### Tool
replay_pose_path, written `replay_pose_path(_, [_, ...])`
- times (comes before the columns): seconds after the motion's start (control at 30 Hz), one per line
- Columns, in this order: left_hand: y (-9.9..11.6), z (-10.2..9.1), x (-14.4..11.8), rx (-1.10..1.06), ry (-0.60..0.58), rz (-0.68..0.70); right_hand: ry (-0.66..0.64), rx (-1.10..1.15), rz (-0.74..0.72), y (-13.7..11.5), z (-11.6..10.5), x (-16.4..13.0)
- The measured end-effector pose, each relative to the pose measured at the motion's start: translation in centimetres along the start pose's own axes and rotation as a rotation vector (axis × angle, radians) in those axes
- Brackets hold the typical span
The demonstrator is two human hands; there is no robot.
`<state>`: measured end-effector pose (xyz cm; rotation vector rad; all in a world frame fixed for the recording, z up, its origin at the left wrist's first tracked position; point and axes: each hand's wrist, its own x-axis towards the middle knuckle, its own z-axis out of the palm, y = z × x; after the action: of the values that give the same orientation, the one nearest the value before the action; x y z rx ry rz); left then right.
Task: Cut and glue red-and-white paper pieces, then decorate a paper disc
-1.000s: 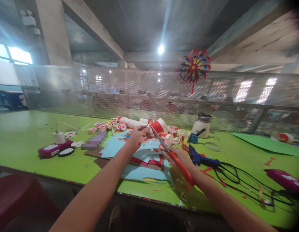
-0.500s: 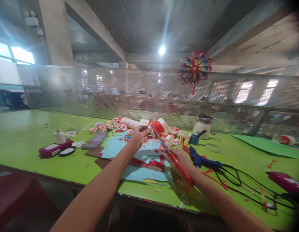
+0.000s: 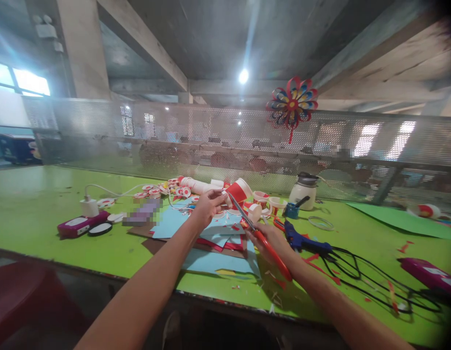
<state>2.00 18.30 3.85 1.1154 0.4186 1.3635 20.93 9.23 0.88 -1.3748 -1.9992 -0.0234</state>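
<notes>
- Not much has moved in the last second: both hands sit in the same spot above the paper pile [image 3: 214, 243], so the snipping looks mid-way, I'd guess.
- Left hand [image 3: 207, 206] has its grip pinched on a small piece at the fingertips; too tiny to say what.
- Right hand [image 3: 271, 240] is wrapped around the red-handled scissors [image 3: 260, 236], blades slightly parted, tips up by the left fingers.
- A red-and-white paper cup [image 3: 240, 190] lies just behind on the green worktop [image 3: 46, 214].

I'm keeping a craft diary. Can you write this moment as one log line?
left hand: pinches small paper piece | right hand: holds red scissors, blades at the piece | under: blue paper sheets, green table
</notes>
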Motion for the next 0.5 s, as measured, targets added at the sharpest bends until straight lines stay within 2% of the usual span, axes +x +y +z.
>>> replay_pose_path(0.27, [-0.3, -0.1, 0.2, 0.066, 0.026, 0.059, -0.031, 0.049, -0.026, 0.2, -0.1, 0.2])
replay_pose_path(0.5, [-0.3, 0.4, 0.0, 0.108, 0.052, 0.096, -0.078, 0.005, 0.037, -0.8, -0.6, 0.2])
